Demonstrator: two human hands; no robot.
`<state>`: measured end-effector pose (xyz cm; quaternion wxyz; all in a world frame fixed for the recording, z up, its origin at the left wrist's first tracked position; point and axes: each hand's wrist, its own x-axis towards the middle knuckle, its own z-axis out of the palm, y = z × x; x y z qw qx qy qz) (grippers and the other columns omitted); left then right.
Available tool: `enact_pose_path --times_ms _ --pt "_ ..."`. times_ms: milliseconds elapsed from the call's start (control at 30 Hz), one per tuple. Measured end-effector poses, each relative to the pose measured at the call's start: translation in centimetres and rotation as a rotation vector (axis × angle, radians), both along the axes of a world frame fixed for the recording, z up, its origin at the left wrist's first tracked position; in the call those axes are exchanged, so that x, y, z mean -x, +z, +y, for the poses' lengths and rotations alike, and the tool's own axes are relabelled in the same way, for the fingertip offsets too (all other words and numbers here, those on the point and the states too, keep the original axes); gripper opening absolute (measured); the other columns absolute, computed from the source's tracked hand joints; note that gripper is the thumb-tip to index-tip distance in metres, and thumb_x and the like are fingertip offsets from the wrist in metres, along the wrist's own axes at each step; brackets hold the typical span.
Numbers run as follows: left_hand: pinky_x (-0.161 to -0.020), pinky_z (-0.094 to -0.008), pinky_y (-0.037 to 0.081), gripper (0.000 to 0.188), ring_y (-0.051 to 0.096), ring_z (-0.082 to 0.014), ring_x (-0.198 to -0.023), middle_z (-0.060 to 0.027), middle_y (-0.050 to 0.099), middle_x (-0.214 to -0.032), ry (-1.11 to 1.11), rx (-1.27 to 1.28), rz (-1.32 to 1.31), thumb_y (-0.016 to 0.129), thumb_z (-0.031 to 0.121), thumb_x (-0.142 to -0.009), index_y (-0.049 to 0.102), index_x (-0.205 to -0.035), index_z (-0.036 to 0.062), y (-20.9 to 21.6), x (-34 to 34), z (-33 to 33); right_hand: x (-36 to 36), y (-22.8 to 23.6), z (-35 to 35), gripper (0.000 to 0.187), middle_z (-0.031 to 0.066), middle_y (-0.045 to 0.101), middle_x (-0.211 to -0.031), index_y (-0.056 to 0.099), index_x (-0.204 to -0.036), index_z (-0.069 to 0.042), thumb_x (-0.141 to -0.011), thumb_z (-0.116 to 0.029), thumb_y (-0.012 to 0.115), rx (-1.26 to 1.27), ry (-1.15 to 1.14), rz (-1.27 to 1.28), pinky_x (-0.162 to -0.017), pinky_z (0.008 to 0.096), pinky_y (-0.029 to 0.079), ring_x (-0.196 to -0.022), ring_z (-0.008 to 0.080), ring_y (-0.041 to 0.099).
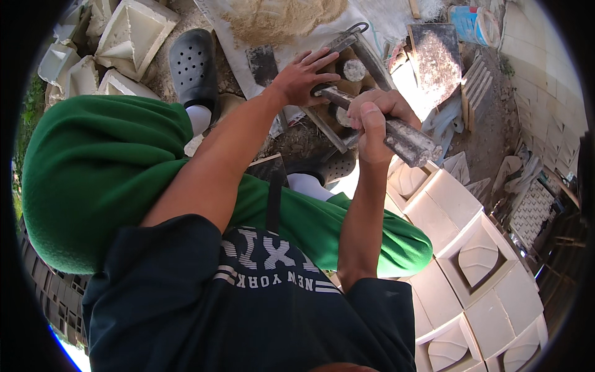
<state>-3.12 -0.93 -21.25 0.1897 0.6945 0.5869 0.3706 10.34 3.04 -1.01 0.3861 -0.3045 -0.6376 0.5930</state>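
Note:
My right hand [379,118] is wrapped round a thick, cement-crusted bar [412,141]. The bar slants over a mould frame [375,64], its thicker end pointing down to the right and its thinner end close to my left hand. With fingers spread, my left hand [304,77] rests at the left side of the frame and holds nothing. Inside the frame, a pale round plug [354,70] stands out, and a second is partly covered by the bar and my right hand. I cannot tell whether the bar touches the mould.
Cast blocks with leaf shapes [478,260] stand in rows on the right. Other pale blocks [136,34] are piled at the far left. Sand [282,18] lies on a white sheet beyond the mould. A dusty board [435,65], wooden slats [476,90] and a bucket [471,26] are at the far right.

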Motion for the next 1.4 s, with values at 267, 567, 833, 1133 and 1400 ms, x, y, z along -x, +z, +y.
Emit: enact_pose_path --times_ms 267,567,833,1133,1400 --pt "-0.118 -0.0505 0.028 0.064 0.027 -0.031 -0.147 -0.0073 0.03 -0.159 -0.028 0.02 0.072 0.082 0.031 -0.068 0.062 -0.129 0.0277 0.6 0.1 0.2 0.7 -1.4 -0.7 0.019 0.0062 0.046 -0.056 0.041 -0.072 -0.005 -0.087 -0.005 0.053 -0.027 -0.159 -0.009 -0.052 0.0311 0.044 -0.05 0.0134 0.044" --pt "-0.119 -0.0483 0.026 0.113 0.029 -0.0349 -0.145 -0.0148 0.027 -0.159 0.032 0.07 0.038 0.075 0.068 -0.068 0.024 -0.156 0.0185 0.7 0.8 -1.7 -0.9 3.3 0.3 0.018 0.0064 0.042 -0.05 0.04 -0.072 -0.009 -0.086 -0.011 0.051 -0.027 -0.208 0.195 -0.047 0.0334 0.04 -0.042 0.0164 0.039" --pt "-0.12 -0.0484 0.023 0.106 0.031 -0.0314 -0.144 -0.0133 0.029 -0.158 0.096 0.124 0.17 0.072 0.067 -0.072 0.028 -0.152 0.0126 0.9 1.7 -4.3 -5.5 9.6 -0.6 0.024 0.008 0.042 -0.058 0.036 -0.081 -0.009 -0.089 -0.023 0.054 -0.178 -0.102 0.404 -0.04 0.03 0.039 -0.039 0.0178 0.043" --pt "-0.123 -0.0469 0.011 0.078 0.044 -0.0255 -0.134 -0.0114 0.064 -0.121 -0.192 -0.187 0.534 0.054 0.072 -0.082 0.074 -0.093 -0.0022 3.2 0.4 -3.6 -9.2 9.8 -3.3 0.026 0.0071 0.037 -0.053 0.036 -0.077 -0.008 -0.09 -0.025 0.05 -0.296 -0.426 0.356 -0.035 0.0295 0.032 -0.034 0.016 0.035" --pt "-0.105 -0.041 0.033 0.077 0.066 -0.0316 -0.078 -0.0132 0.066 -0.068 -0.4 0.393 0.615 0.064 0.075 -0.073 0.067 -0.087 -0.001 5.5 -1.8 -1.1 -12.8 9.5 -4.8 0.022 0.0058 0.036 -0.053 0.036 -0.078 -0.008 -0.09 -0.021 0.05 -0.333 -0.563 0.343 -0.034 0.0274 0.03 -0.035 0.0144 0.032"
